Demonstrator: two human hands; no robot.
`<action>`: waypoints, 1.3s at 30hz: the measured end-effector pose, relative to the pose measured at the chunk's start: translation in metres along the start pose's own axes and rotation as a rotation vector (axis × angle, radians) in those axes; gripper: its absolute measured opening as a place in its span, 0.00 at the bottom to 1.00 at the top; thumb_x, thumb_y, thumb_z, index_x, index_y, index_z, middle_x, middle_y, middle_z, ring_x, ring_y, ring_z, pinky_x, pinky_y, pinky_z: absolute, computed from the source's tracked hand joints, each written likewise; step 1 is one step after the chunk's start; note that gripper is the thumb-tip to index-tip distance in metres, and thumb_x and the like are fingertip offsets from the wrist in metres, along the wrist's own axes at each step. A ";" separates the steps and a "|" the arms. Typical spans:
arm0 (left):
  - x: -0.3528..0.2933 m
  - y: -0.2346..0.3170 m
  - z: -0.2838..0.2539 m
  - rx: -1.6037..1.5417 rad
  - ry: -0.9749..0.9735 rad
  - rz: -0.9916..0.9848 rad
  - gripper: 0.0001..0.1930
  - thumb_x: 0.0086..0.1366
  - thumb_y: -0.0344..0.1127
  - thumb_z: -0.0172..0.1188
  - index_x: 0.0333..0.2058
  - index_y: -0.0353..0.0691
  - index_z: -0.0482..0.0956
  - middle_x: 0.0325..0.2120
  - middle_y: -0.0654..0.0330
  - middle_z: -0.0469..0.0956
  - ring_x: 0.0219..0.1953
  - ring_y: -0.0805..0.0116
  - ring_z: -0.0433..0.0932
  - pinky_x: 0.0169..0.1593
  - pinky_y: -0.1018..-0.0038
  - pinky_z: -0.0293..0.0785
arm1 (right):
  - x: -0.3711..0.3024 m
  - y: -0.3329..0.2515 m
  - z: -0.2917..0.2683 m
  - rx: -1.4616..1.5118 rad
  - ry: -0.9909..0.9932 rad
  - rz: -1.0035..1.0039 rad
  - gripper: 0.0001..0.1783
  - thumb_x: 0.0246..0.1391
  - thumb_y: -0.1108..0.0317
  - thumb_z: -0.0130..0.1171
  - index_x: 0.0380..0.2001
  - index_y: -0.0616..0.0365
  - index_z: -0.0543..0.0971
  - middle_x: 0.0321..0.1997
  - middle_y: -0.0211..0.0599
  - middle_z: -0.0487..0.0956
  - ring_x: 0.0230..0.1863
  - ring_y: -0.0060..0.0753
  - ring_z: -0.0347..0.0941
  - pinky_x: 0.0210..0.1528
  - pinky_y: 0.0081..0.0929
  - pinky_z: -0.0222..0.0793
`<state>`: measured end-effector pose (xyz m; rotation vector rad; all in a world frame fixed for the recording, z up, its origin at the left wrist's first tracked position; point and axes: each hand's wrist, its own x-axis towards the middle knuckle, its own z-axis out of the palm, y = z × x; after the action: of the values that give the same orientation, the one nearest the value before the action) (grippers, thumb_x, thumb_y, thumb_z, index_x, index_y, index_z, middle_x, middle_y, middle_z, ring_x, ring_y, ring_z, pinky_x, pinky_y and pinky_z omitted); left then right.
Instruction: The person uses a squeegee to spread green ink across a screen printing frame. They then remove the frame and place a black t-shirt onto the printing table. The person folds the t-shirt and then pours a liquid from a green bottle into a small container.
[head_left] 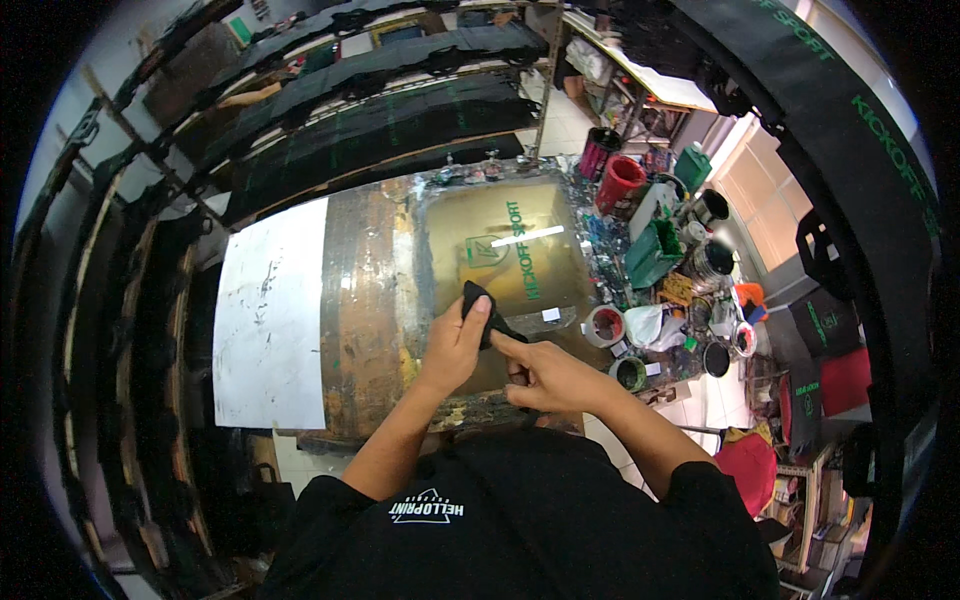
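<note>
A bunched black cloth (476,302) is gripped in my left hand (457,345), with the thumb pressed on top. It is over the near left part of a yellowish, see-through printing screen (450,215) that bears a green logo and lettering. My right hand (553,376) is just to the right, its index finger stretched toward the cloth's lower end and its thumb apart. Whether that fingertip touches the cloth I cannot tell. The right hand's other fingers are curled and partly hidden. A small white piece (551,314) lies on the screen near its right corner.
The stained worktable (365,300) carries a white board (268,330) at left. Crowding its right side are a red bucket (621,180), a green container (654,250) and several paint tubs (604,326). Racks of black fabric (400,110) stand behind; more hangs at right (850,120).
</note>
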<state>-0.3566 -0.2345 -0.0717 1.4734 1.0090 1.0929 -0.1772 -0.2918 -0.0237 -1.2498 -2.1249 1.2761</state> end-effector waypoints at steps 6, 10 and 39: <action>-0.002 0.002 0.009 -0.469 -0.139 -0.482 0.18 0.73 0.50 0.51 0.34 0.42 0.75 0.19 0.71 0.69 0.15 0.83 0.61 0.18 0.80 0.56 | -0.018 0.016 -0.003 -0.487 0.113 -0.132 0.42 0.47 0.64 0.65 0.67 0.51 0.62 0.37 0.50 0.79 0.35 0.52 0.78 0.40 0.43 0.74; 0.011 0.003 -0.003 -0.031 -0.620 -0.495 0.20 0.73 0.53 0.50 0.35 0.40 0.75 0.19 0.70 0.71 0.16 0.82 0.65 0.19 0.82 0.61 | -0.036 0.017 -0.018 -0.818 -0.002 -0.084 0.34 0.52 0.65 0.58 0.65 0.41 0.66 0.36 0.43 0.76 0.32 0.44 0.79 0.35 0.40 0.75; 0.018 -0.054 0.074 -0.331 -0.074 -0.806 0.21 0.69 0.54 0.53 0.25 0.43 0.70 0.12 0.68 0.62 0.10 0.76 0.58 0.15 0.77 0.50 | -0.033 0.093 0.020 -1.044 0.358 0.097 0.30 0.57 0.65 0.51 0.65 0.39 0.67 0.32 0.37 0.75 0.30 0.38 0.75 0.31 0.36 0.68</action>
<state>-0.2839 -0.2262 -0.1295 0.7131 1.1520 0.5686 -0.1265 -0.3115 -0.1083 -1.7694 -2.4875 -0.1697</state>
